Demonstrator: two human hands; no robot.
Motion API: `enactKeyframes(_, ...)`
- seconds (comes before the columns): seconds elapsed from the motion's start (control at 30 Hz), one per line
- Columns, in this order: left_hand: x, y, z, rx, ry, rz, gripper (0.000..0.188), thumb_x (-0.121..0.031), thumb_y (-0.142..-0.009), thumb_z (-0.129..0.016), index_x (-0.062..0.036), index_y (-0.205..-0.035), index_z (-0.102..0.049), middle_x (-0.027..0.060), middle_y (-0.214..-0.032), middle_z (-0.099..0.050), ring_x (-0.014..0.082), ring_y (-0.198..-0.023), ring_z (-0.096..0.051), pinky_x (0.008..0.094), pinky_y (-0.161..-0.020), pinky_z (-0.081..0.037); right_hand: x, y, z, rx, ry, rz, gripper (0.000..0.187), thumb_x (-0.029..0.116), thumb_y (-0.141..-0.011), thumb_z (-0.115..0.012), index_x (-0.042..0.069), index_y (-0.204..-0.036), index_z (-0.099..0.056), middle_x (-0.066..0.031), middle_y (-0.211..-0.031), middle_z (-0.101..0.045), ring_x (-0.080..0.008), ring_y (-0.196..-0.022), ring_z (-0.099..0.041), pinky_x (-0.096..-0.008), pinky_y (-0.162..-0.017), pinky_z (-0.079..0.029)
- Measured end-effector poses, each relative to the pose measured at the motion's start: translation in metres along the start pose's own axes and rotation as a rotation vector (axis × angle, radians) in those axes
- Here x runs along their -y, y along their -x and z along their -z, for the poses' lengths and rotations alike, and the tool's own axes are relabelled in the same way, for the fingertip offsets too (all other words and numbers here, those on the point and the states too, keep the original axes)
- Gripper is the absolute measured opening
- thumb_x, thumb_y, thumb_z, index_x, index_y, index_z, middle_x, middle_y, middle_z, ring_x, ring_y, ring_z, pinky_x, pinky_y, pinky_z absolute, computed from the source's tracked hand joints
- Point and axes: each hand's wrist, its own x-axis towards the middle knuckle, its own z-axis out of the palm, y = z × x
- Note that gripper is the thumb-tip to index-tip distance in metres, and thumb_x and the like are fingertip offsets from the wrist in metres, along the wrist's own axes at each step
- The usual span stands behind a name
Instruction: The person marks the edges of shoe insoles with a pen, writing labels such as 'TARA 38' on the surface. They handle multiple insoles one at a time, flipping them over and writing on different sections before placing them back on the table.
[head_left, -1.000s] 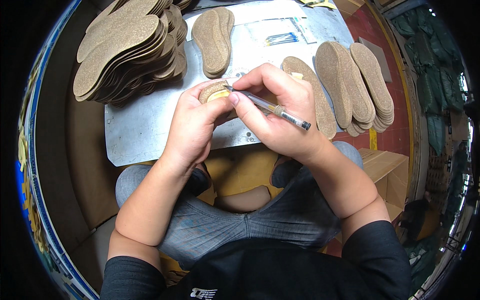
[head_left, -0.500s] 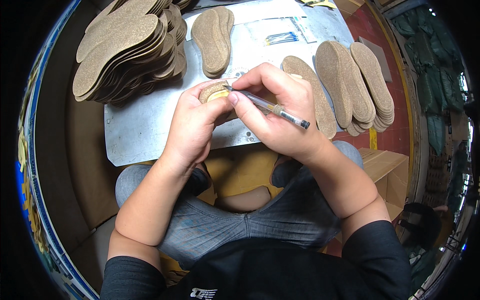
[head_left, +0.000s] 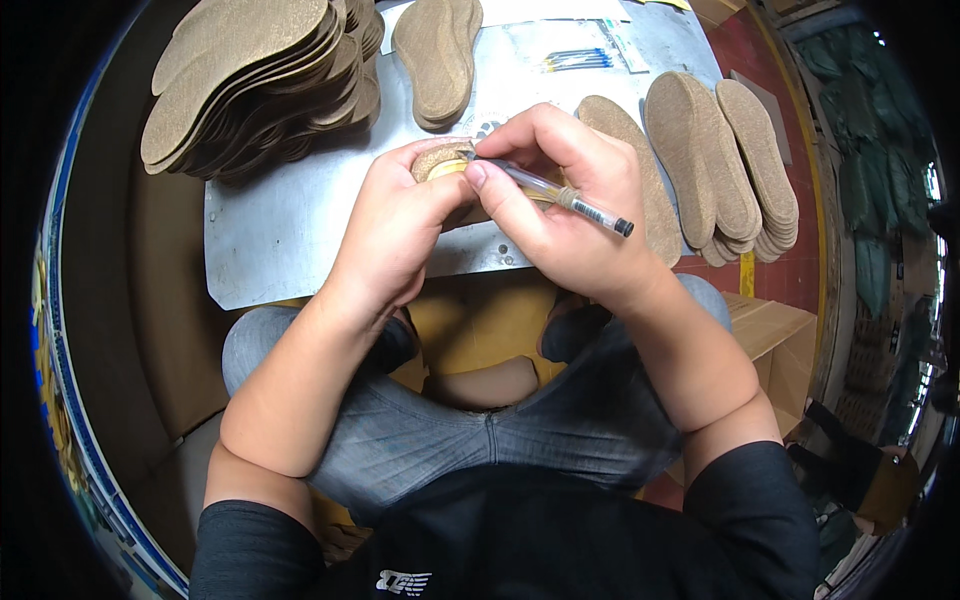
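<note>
My left hand (head_left: 395, 228) holds a tan insole (head_left: 440, 158) down on the grey metal sheet (head_left: 270, 235), its fingers curled over the heel end. My right hand (head_left: 560, 205) grips a clear pen (head_left: 570, 195) with a dark cap end pointing right. The pen's tip rests on the insole near my left thumb. Most of the insole is hidden under both hands.
A tall fanned stack of insoles (head_left: 250, 80) lies at the far left, a small pile (head_left: 437, 55) at the top middle, and more insoles (head_left: 720, 165) at the right. A packet of pens (head_left: 585, 58) lies beyond. A cardboard box (head_left: 775, 340) stands by my right knee.
</note>
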Motion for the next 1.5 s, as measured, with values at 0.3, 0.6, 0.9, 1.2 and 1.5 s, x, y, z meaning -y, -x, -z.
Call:
enactKeyframes(0.3,0.001,0.0,-0.001,-0.01,0.011,0.024,0.03,-0.009,-0.108,-0.076,0.0086,-0.132,-0.078,0.0113,-0.12,-0.084,0.0147,-0.106,-0.078,0.0312,-0.097,-0.063,0.0,-0.001,-0.001,0.017,0.012,-0.025,0.015,0.006,-0.098,-0.089,-0.002,-0.107,-0.08,-0.0099,-0.09,-0.084,-0.0133,-0.083,-0.082,-0.0292,-0.075,-0.064)
enactKeyframes(0.6,-0.002,-0.001,-0.001,0.037,-0.03,0.024,0.032,-0.014,-0.117,-0.068,0.0071,-0.14,-0.071,0.0144,-0.127,-0.081,0.0219,-0.113,-0.081,0.0389,-0.105,-0.067,0.001,-0.002,0.0,-0.009,0.033,0.009,0.015,0.006,-0.098,-0.088,-0.002,-0.107,-0.08,-0.0101,-0.09,-0.084,-0.0135,-0.082,-0.081,-0.0292,-0.075,-0.064)
enactKeyframes(0.9,-0.005,-0.002,-0.005,-0.078,0.102,0.026,0.041,-0.007,-0.108,-0.082,0.0076,-0.144,-0.068,0.0149,-0.13,-0.081,0.0211,-0.113,-0.081,0.0353,-0.104,-0.067,0.002,-0.004,0.007,-0.081,0.011,0.03,0.014,0.002,-0.099,-0.089,-0.001,-0.109,-0.08,-0.0086,-0.096,-0.084,-0.0129,-0.086,-0.08,-0.0288,-0.079,-0.064)
enactKeyframes(1.2,-0.01,-0.001,-0.005,-0.064,0.156,-0.073,0.043,-0.005,-0.109,-0.08,0.0085,-0.148,-0.068,0.0163,-0.135,-0.081,0.0226,-0.121,-0.08,0.0372,-0.111,-0.065,0.002,-0.006,0.008,-0.149,-0.019,0.074,0.016,0.004,-0.098,-0.087,-0.004,-0.108,-0.078,-0.0123,-0.093,-0.084,-0.0167,-0.084,-0.084,-0.0305,-0.078,-0.066)
enactKeyframes(1.5,-0.008,-0.002,-0.006,-0.058,0.166,-0.114,0.044,-0.005,-0.11,-0.079,0.0088,-0.15,-0.067,0.0177,-0.137,-0.08,0.0251,-0.124,-0.08,0.0414,-0.113,-0.065,-0.002,-0.006,0.007,-0.227,-0.051,0.117,0.016,0.003,-0.097,-0.089,-0.003,-0.109,-0.079,-0.0129,-0.094,-0.085,-0.0171,-0.085,-0.086,-0.0302,-0.078,-0.068)
